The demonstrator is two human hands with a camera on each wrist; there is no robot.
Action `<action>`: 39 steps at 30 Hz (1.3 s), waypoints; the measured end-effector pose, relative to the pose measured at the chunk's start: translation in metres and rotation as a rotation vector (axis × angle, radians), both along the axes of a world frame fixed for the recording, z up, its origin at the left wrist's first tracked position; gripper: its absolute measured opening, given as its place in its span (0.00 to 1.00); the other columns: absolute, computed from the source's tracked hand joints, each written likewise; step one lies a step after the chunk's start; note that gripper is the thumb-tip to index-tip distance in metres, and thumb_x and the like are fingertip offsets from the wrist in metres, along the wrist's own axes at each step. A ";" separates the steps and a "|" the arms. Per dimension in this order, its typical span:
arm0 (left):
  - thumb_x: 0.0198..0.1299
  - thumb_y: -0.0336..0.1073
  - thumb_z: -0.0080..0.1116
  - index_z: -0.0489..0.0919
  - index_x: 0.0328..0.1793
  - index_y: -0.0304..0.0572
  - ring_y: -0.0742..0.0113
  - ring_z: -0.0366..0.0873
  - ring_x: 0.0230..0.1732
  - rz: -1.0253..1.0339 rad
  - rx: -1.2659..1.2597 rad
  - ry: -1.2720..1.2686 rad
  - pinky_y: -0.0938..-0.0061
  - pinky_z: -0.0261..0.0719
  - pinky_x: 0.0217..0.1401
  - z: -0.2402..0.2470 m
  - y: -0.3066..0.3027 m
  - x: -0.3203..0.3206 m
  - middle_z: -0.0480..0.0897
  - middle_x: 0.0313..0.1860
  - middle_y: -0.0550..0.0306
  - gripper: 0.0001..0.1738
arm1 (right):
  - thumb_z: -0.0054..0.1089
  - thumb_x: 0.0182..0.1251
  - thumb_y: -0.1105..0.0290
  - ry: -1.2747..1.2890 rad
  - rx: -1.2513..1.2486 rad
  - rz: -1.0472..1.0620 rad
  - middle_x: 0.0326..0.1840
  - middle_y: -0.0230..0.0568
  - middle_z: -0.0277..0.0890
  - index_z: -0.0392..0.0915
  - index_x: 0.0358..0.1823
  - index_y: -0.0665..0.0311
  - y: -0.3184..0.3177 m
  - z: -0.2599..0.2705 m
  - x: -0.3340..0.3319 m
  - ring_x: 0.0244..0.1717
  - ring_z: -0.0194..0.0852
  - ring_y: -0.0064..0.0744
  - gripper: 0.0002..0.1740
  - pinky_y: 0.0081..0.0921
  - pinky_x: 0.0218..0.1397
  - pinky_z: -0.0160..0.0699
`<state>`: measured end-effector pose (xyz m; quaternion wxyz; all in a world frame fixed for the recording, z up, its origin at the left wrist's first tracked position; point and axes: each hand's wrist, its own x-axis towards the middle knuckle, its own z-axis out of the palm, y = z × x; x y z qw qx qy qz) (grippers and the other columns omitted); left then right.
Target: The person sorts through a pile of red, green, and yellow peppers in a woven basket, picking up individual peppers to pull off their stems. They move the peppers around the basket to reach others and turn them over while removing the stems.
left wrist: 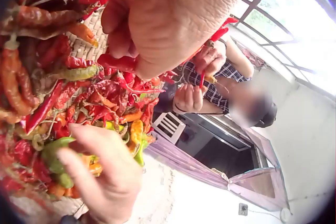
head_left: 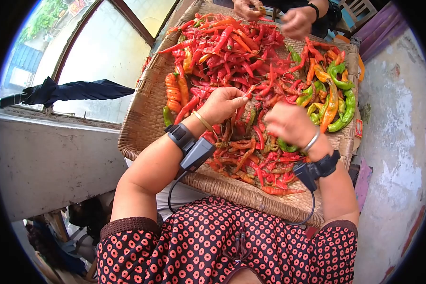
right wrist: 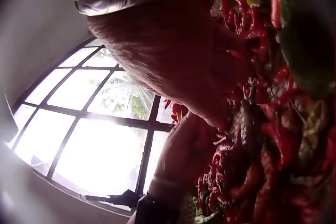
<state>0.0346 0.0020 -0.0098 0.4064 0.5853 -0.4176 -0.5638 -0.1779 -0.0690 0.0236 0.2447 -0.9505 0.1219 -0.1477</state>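
My left hand [head_left: 219, 106] is over the middle of the pepper heap and pinches a red chili pepper [left wrist: 118, 63] between thumb and fingers. To its right, my right hand [head_left: 291, 124] is blurred above smaller, wrinkled peppers [head_left: 243, 154]. In the left wrist view its thumb and finger stand apart, with a green pepper [left wrist: 55, 155] behind them. A large pile of red chili peppers [head_left: 222, 40] fills the far part of the woven tray [head_left: 144, 102]. Green and orange peppers [head_left: 333, 94] lie along the right side.
Across the tray, another person's hands [head_left: 296, 22] are over its far edge; in the left wrist view they hold a red pepper [left wrist: 202, 79]. A folded dark umbrella [head_left: 80, 90] lies by the window at left. A whitewashed wall [head_left: 397, 142] stands to the right.
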 end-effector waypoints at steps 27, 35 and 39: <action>0.61 0.38 0.52 0.76 0.36 0.42 0.86 0.65 0.17 0.013 -0.044 -0.007 0.89 0.62 0.18 0.058 -0.005 -0.012 0.75 0.21 0.69 0.09 | 0.53 0.63 0.66 -0.661 1.459 -0.603 0.31 0.33 0.75 0.70 0.45 0.66 -0.023 0.008 -0.013 0.26 0.74 0.18 0.13 0.15 0.25 0.74; 0.56 0.33 0.53 0.75 0.47 0.38 0.65 0.78 0.33 0.027 -0.589 -0.570 0.75 0.76 0.36 0.027 -0.040 -0.029 0.80 0.34 0.55 0.13 | 0.51 0.63 0.68 -0.416 1.347 -0.563 0.35 0.35 0.75 0.68 0.53 0.67 -0.025 -0.004 -0.020 0.30 0.75 0.19 0.18 0.15 0.30 0.74; 0.50 0.32 0.55 0.73 0.51 0.44 0.51 0.77 0.41 -0.148 -0.532 -1.041 0.64 0.76 0.41 0.003 -0.033 -0.024 0.77 0.45 0.51 0.19 | 0.54 0.59 0.70 -0.189 0.813 -0.452 0.33 0.35 0.75 0.72 0.49 0.65 -0.023 -0.017 -0.012 0.30 0.75 0.23 0.16 0.19 0.31 0.73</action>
